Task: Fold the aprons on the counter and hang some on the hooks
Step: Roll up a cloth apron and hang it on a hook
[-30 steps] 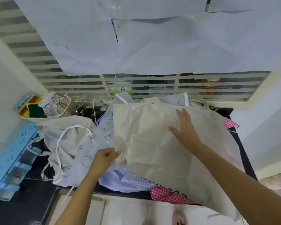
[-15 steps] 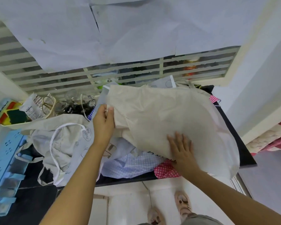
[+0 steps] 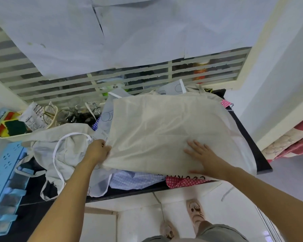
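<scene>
Head view: cream apron [image 3: 161,133] lies spread atop the apron pile [image 3: 136,180] at the right end of the counter [image 3: 259,159]. Judged thin, light, limp, apt to slide on layers below, so grip at edges/corners, not mid-panel: L hand [image 3: 97,151] pinches its left edge, fingers curled on cloth; R hand [image 3: 201,154] lies flat on it, fingers straight and apart. Appearance: plain, unprinted, lightly creased.

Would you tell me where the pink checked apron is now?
Head view: the pink checked apron peeks out at the front edge of the counter, under the cream apron, right of the blue checked apron, near the right hand.
</scene>
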`<state>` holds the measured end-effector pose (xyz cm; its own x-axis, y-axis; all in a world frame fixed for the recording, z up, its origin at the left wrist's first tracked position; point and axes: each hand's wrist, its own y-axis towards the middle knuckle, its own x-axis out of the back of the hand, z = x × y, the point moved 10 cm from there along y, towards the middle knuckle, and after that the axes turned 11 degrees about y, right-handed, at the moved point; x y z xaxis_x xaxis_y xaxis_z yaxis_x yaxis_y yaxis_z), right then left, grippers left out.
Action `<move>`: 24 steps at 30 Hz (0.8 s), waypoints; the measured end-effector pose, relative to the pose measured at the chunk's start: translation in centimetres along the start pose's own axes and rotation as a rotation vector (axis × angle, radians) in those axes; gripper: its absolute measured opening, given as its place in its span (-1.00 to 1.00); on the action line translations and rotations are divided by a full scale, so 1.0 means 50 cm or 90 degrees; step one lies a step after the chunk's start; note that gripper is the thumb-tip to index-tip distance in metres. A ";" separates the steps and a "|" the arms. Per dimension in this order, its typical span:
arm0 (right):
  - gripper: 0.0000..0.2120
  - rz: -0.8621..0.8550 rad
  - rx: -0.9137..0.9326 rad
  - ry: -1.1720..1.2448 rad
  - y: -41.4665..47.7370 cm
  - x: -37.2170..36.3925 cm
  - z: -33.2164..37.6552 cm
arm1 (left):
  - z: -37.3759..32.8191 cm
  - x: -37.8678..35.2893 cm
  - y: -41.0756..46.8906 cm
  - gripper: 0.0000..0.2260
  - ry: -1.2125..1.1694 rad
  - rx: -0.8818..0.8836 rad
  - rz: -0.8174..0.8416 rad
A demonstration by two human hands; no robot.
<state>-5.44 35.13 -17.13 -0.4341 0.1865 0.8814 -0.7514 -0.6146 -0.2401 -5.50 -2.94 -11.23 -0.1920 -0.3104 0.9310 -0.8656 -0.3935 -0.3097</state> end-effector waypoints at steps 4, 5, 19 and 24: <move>-0.35 -0.202 -0.079 0.129 0.035 0.135 -0.068 | -0.032 0.011 0.007 -0.87 -0.251 0.034 0.000; -0.40 -0.218 -0.097 0.145 0.047 0.162 -0.083 | -0.042 0.015 0.011 -0.84 -0.308 0.046 0.002; -0.54 -0.206 -0.156 0.224 0.218 0.337 -0.177 | -0.157 0.129 0.114 -0.83 -0.403 0.054 -0.137; -0.88 -0.229 -0.157 0.239 0.259 0.381 -0.209 | -0.174 0.160 0.132 -0.91 -0.426 0.020 -0.211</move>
<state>-28.61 38.72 -7.71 -0.2432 0.6371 0.7314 -0.9583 -0.2746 -0.0794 -16.76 -0.51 -4.13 0.4079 -0.6277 0.6631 -0.8139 -0.5790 -0.0475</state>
